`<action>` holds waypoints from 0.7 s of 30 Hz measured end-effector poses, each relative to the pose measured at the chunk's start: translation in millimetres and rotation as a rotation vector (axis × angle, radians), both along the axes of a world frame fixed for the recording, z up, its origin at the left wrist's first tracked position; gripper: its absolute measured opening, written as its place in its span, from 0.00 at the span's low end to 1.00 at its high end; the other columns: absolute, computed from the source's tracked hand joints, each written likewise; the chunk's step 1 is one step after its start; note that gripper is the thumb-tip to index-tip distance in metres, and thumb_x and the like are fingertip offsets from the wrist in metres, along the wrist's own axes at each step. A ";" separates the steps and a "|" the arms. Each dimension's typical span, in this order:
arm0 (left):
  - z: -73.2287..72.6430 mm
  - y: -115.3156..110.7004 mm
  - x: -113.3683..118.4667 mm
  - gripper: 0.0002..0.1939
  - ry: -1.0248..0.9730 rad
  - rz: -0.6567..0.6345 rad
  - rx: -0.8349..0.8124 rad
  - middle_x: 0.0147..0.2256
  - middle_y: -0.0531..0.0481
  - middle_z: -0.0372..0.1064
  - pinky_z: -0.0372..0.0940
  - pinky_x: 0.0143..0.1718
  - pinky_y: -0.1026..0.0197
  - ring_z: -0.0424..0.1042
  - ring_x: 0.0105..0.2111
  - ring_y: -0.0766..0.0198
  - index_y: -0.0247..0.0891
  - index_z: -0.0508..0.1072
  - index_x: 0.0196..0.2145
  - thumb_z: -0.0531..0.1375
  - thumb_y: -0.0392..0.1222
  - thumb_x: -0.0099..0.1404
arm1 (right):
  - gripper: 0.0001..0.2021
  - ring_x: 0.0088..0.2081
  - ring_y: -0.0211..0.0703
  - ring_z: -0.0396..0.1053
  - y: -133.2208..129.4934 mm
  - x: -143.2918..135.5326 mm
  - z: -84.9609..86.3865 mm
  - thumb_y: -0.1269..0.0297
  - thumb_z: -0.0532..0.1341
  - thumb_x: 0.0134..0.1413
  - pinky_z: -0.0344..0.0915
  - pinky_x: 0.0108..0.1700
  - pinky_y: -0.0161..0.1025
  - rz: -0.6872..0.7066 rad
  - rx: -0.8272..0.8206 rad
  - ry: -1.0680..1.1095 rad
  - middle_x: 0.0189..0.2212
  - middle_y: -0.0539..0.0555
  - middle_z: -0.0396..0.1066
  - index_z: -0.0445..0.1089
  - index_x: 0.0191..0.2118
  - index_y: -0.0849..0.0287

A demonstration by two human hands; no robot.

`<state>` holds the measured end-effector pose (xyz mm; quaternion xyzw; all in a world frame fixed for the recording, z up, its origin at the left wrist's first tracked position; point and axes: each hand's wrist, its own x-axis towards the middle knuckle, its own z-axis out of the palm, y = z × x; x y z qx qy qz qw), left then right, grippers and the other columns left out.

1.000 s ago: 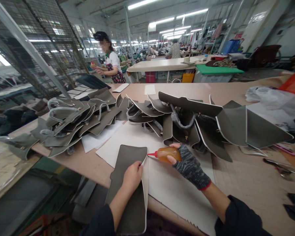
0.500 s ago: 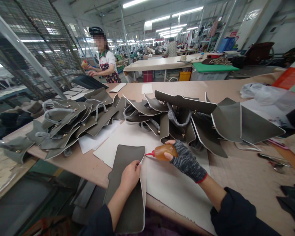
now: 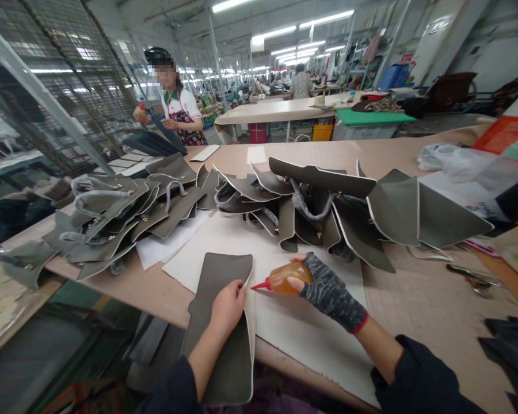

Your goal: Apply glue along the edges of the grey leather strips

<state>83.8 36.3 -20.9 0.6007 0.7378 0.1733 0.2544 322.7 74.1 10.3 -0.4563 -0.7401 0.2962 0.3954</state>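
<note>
A folded grey-green leather bag panel (image 3: pixel 227 368) with pale edges lies partly over the table's front edge. My bare left hand (image 3: pixel 228 307) grips its right edge between thumb and fingers, where the two layers part slightly. My right hand (image 3: pixel 328 290), in a dark grey fingerless knit glove, is closed around a squeeze bottle of amber glue (image 3: pixel 287 279). The bottle lies sideways in that hand, its red nozzle pointing left. The nozzle tip is at the panel's right edge, just beside my left fingertips; whether it touches I cannot tell.
Beyond my hands lie piles of grey-green bag panels with wrapped handles, at left (image 3: pixel 107 215) and centre (image 3: pixel 315 195). White sheets (image 3: pixel 311 345) cover part of the tabletop (image 3: pixel 414 305). Metal pliers-like tools (image 3: pixel 475 276) and a plastic bag (image 3: pixel 453 161) sit at right. A co-worker (image 3: pixel 176 109) stands at far left.
My right hand has brought the bottle down, its nozzle following the panel's edge toward me. My left hand keeps its grip. The co-worker now holds a dark piece upright.
</note>
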 end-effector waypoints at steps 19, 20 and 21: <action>-8.8 -16.2 5.9 0.12 0.052 0.023 0.111 0.33 0.49 0.70 0.60 0.38 0.62 0.69 0.34 0.63 0.37 0.67 0.43 0.50 0.39 0.63 | 0.18 0.46 0.48 0.66 -33.3 8.7 -1.3 0.56 0.58 0.51 0.64 0.50 0.47 0.031 -0.116 0.037 0.44 0.57 0.66 0.61 0.47 0.57; -9.0 -16.8 5.9 0.10 0.051 0.020 0.116 0.31 0.50 0.69 0.60 0.36 0.63 0.68 0.32 0.64 0.38 0.67 0.41 0.50 0.39 0.62 | 0.19 0.46 0.48 0.66 -35.2 9.3 -0.4 0.56 0.58 0.51 0.64 0.50 0.47 0.032 -0.121 0.029 0.44 0.57 0.66 0.61 0.47 0.57; -9.0 -17.4 6.0 0.09 0.051 0.017 0.121 0.30 0.51 0.68 0.59 0.35 0.63 0.68 0.31 0.64 0.38 0.66 0.38 0.49 0.39 0.62 | 0.19 0.46 0.49 0.66 -37.0 9.9 0.7 0.55 0.58 0.51 0.64 0.49 0.47 0.032 -0.128 0.020 0.44 0.57 0.67 0.61 0.47 0.57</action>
